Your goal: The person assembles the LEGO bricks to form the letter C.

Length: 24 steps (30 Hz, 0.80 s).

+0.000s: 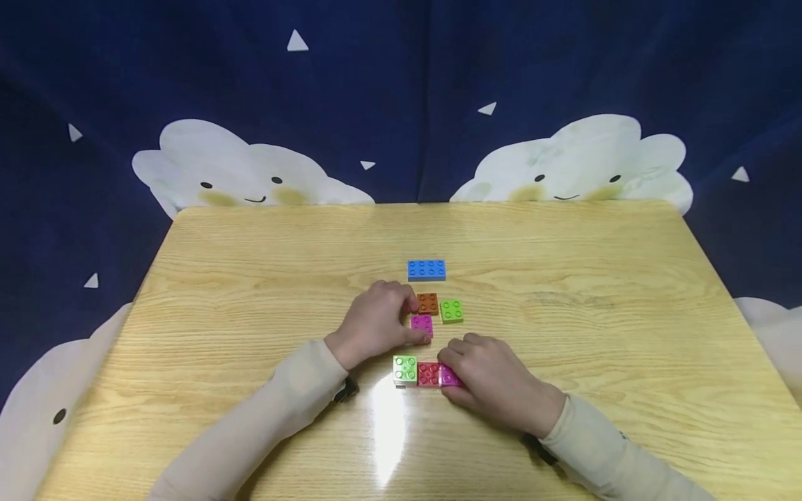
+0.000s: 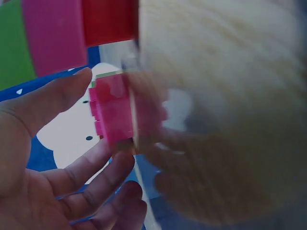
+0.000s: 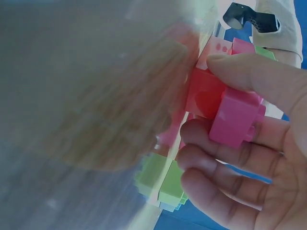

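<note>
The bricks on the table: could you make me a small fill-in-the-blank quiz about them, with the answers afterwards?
1. The blue brick shows ____ studs on top.
2. The hand at the far pink brick is the person's ____ hand.
3. In the head view, the middle brick, between the light green brick and the near pink brick, is ____.

Missing words: eight; left; red.

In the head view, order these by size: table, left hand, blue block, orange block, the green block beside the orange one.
1. Table
2. Left hand
3. Blue block
4. Orange block, green block: too alike to rank
</note>
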Motion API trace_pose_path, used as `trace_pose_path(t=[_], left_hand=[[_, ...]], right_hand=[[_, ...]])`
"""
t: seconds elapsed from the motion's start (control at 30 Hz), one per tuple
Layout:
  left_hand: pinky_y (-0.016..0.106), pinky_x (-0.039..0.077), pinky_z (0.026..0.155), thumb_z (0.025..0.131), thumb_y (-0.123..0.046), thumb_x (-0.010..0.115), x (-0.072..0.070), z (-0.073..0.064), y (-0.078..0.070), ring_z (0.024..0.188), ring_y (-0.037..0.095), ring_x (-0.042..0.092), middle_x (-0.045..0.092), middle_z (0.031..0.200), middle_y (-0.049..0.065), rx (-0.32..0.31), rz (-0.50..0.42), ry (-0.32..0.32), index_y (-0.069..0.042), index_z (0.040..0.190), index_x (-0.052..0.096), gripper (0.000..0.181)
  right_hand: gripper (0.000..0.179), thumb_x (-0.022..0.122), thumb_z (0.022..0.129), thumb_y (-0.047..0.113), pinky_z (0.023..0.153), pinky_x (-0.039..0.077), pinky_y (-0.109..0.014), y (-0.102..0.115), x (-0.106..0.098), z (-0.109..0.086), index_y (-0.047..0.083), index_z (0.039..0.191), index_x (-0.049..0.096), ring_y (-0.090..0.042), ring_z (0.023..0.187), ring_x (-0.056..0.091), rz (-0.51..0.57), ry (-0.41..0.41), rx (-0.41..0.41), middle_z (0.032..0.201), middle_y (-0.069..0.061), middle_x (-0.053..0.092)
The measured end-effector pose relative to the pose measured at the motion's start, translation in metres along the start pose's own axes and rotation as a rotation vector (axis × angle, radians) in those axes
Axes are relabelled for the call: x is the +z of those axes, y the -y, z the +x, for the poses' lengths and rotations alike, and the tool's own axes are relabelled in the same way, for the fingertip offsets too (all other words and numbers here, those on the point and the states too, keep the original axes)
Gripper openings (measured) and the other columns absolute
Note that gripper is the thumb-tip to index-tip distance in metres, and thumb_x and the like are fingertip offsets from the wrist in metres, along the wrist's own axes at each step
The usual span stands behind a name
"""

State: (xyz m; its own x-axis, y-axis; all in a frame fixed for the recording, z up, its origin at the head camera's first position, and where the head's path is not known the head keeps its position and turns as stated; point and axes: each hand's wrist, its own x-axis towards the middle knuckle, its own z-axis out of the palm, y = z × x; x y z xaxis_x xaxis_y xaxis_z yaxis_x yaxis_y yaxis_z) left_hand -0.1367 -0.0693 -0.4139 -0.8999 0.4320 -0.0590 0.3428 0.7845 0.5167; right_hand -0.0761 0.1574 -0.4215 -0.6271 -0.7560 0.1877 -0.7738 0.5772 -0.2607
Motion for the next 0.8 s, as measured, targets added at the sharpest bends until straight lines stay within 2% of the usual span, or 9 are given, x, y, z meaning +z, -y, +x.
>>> trace_pose_path(t=[0.2, 0.37, 0.5, 0.67, 0.8], left_hand=[[0.039, 0.052, 0.075, 0.08, -0.039, 0.1, 0.003, 0.002, 0.001, 0.091, 0.022, 0.058, 0.063, 0.085, -0.002, 0.015, 0.055, 0.016, -0.012, 0.098, 0.071, 0.043], [0.038, 0.052, 0.074, 0.081, -0.035, 0.099, 0.004, 0.002, 0.001, 0.091, 0.023, 0.059, 0.064, 0.088, -0.001, 0.024, 0.069, 0.028, -0.009, 0.102, 0.073, 0.042], [0.037, 0.052, 0.072, 0.081, -0.03, 0.099, 0.003, -0.001, 0.0, 0.088, 0.022, 0.058, 0.062, 0.085, -0.001, 0.026, 0.06, 0.035, -0.008, 0.099, 0.072, 0.038], [0.037, 0.051, 0.073, 0.08, -0.022, 0.099, -0.004, -0.008, 0.001, 0.084, 0.021, 0.057, 0.061, 0.081, -0.001, 0.004, -0.054, 0.022, -0.01, 0.09, 0.068, 0.035], [0.034, 0.049, 0.067, 0.082, -0.017, 0.097, -0.013, -0.015, 0.001, 0.074, 0.019, 0.055, 0.064, 0.082, 0.004, -0.005, -0.163, -0.009, -0.008, 0.092, 0.065, 0.035]], right_hand=[[0.018, 0.085, 0.089, 0.02, 0.063, 0.051, -0.032, 0.0, 0.0, 0.001, 0.01, 0.092, 0.071, -0.012, 0.07, 0.054, -0.006, -0.008, -0.008, 0.082, 0.004, 0.066], [0.017, 0.084, 0.088, 0.02, 0.062, 0.05, -0.031, 0.0, 0.0, 0.002, 0.01, 0.091, 0.07, -0.012, 0.069, 0.054, -0.012, -0.011, -0.006, 0.081, 0.004, 0.066], [0.017, 0.085, 0.088, 0.02, 0.062, 0.051, -0.031, 0.0, -0.001, 0.001, 0.01, 0.092, 0.071, -0.012, 0.069, 0.055, -0.01, -0.009, -0.001, 0.081, 0.004, 0.066], [0.017, 0.085, 0.09, 0.021, 0.063, 0.051, -0.031, 0.001, -0.001, 0.001, 0.009, 0.094, 0.072, -0.012, 0.07, 0.055, -0.003, 0.01, 0.016, 0.082, 0.004, 0.066], [0.018, 0.085, 0.09, 0.021, 0.063, 0.051, -0.031, 0.001, -0.001, 0.001, 0.009, 0.095, 0.073, -0.012, 0.07, 0.055, -0.001, 0.02, 0.023, 0.083, 0.004, 0.067]])
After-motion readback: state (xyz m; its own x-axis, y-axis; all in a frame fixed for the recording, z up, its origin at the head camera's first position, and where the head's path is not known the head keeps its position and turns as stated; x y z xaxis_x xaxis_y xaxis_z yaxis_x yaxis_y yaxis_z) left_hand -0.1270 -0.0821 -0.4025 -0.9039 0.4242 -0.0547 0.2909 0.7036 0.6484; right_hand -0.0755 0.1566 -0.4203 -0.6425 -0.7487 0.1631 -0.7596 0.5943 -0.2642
